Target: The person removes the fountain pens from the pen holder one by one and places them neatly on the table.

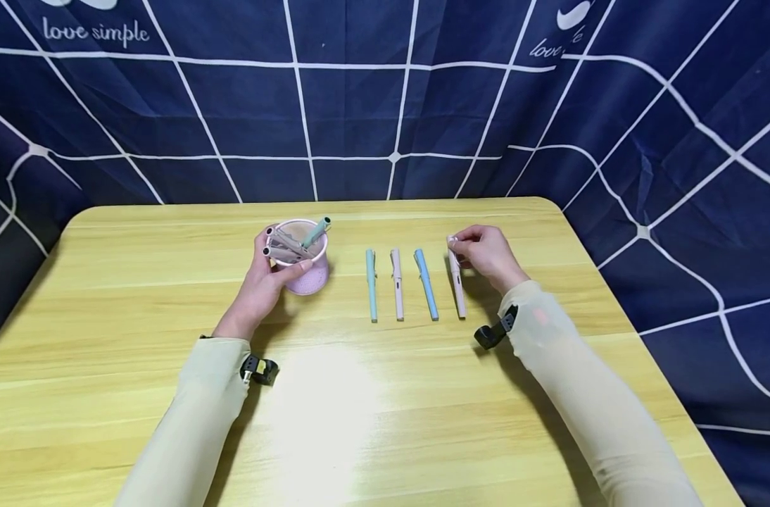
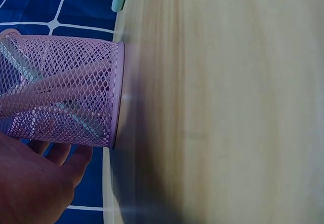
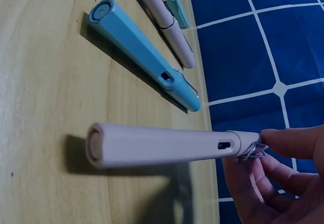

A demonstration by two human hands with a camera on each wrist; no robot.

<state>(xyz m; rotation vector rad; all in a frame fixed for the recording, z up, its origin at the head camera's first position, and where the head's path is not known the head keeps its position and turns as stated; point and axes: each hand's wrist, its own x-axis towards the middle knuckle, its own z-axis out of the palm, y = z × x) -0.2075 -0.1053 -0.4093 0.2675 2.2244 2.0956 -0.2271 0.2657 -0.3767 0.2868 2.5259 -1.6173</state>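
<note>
My left hand (image 1: 258,285) grips a pink mesh pen holder (image 1: 310,280) from its left side, thumb across the front. Several pens lean inside, with a green one (image 1: 317,232) tipped to the right. In the left wrist view, the pen holder (image 2: 66,89) stands upright on the table, my fingers curved about its wall. With thumb and fingers, my right hand (image 1: 486,255) pinches the cap end of a pale pink pen (image 1: 457,285). The right wrist view shows this pen (image 3: 162,145) with its clip beside my fingertips and its other end pointing away from the hand.
Left of the held pen, a blue pen (image 1: 426,287), a pale lilac pen (image 1: 398,289) and a light green pen (image 1: 371,289) lie in a row on the wooden table (image 1: 169,282). A dark blue curtain (image 1: 347,105) with white lines hangs behind the table.
</note>
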